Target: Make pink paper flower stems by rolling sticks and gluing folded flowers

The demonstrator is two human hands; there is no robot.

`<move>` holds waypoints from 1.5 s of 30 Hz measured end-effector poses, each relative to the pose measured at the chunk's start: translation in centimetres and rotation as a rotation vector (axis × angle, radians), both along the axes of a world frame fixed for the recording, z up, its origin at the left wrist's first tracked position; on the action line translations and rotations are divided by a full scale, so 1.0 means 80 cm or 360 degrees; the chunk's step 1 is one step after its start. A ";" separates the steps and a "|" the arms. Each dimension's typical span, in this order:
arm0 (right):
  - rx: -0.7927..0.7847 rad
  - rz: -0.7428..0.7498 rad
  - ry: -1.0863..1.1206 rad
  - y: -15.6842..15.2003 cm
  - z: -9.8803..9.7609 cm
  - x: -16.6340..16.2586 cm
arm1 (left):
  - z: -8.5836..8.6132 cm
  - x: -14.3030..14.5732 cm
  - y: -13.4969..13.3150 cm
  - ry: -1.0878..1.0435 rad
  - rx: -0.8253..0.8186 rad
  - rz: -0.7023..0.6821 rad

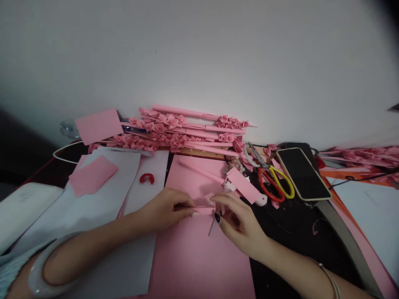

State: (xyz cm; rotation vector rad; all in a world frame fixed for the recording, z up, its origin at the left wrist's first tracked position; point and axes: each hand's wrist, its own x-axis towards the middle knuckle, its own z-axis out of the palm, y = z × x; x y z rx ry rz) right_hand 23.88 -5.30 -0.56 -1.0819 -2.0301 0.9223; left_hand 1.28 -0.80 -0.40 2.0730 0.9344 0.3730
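Between my two hands is a narrow pink paper strip, held just above a large pink sheet. My left hand pinches the strip's left end between thumb and fingers. At its right end, the thumb and fingertips of my right hand close on the strip. A thin pale stick pokes out below the right fingertips; whether the hand grips it too, I cannot tell. Behind the hands, a rolled pink paper tube lies slantwise on the sheet.
Scissors with red and yellow handles and a phone lie to the right. Several pink paper flower stems are piled along the wall. White sheets, pink paper squares and a red curved piece are on the left.
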 end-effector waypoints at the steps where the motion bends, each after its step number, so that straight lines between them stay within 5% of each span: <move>1: 0.0006 -0.0005 -0.0006 0.000 0.000 0.000 | 0.000 0.000 0.000 -0.0006 0.0004 -0.0002; 45: 0.0032 0.0143 -0.0061 0.000 0.001 -0.003 | -0.005 0.001 -0.004 -0.0050 -0.0016 -0.0004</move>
